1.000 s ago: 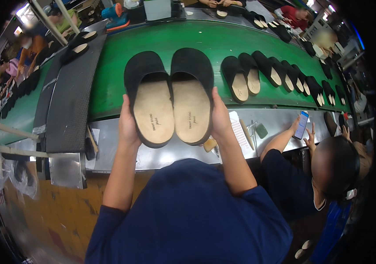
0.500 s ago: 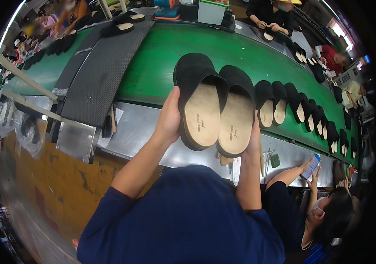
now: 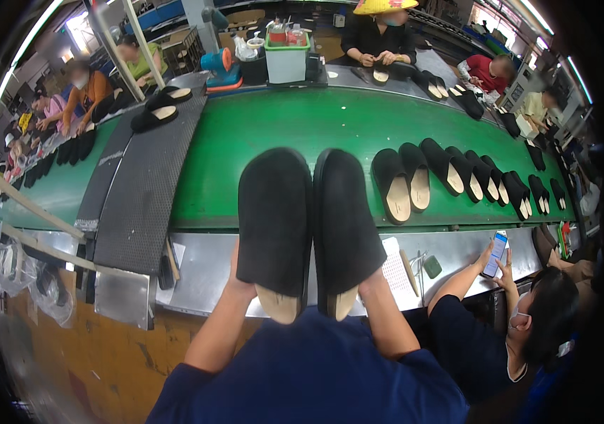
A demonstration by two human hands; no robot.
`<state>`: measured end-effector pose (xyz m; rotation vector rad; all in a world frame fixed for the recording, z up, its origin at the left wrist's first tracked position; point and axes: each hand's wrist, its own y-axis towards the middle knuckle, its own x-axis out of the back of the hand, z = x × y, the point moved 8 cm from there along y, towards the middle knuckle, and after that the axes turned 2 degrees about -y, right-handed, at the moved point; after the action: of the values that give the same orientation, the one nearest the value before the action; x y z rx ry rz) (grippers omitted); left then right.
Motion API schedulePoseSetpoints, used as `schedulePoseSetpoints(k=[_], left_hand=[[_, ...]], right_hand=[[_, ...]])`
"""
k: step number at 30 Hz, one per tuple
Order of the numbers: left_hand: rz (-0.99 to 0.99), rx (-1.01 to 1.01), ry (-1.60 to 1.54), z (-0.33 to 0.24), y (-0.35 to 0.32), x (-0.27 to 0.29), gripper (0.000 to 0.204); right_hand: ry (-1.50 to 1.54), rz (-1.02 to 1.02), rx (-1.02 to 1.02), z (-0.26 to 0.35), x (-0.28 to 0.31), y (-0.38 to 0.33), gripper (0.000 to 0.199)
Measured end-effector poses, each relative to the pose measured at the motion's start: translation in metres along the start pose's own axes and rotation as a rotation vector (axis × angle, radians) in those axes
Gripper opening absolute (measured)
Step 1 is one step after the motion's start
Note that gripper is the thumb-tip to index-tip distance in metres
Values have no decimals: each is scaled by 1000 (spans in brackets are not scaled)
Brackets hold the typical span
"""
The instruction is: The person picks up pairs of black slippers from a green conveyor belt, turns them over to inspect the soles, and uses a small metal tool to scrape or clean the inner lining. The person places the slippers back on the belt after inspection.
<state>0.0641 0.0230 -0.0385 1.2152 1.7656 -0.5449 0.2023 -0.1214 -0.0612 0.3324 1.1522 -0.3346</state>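
I hold a pair of black suede clogs side by side in front of my chest, toes pointing away, uppers facing me. The left clog (image 3: 274,222) rests in my left hand (image 3: 240,286), mostly hidden beneath it. The right clog (image 3: 346,226) sits in my right hand (image 3: 372,283), also largely covered. Tan cork heels show at their near ends. Both shoes hover over the near edge of the green conveyor belt (image 3: 281,127).
A row of black clogs (image 3: 450,177) lies on the belt to the right. A dark grey mat (image 3: 143,191) crosses the belt at left. A seated person with a phone (image 3: 496,253) is at my right. A white bin (image 3: 286,60) stands across the belt, with other workers around.
The pair was turned over: the tan footbeds faced me before, now the black uppers do. My view swung left and then back toward the belt.
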Motion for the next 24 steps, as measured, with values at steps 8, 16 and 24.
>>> schedulePoseSetpoints(k=[8, 16, 24], left_hand=[[18, -160, 1914, -11, -8, -41, 56], [255, -545, 2193, -33, -16, -106, 61], [-219, -17, 56, -49, -40, 23, 56]], right_hand=[[-1382, -116, 156, -3, -5, -11, 48], [-1483, -208, -120, 0, -21, -11, 40], [-560, -99, 42, 24, -4, -26, 55]])
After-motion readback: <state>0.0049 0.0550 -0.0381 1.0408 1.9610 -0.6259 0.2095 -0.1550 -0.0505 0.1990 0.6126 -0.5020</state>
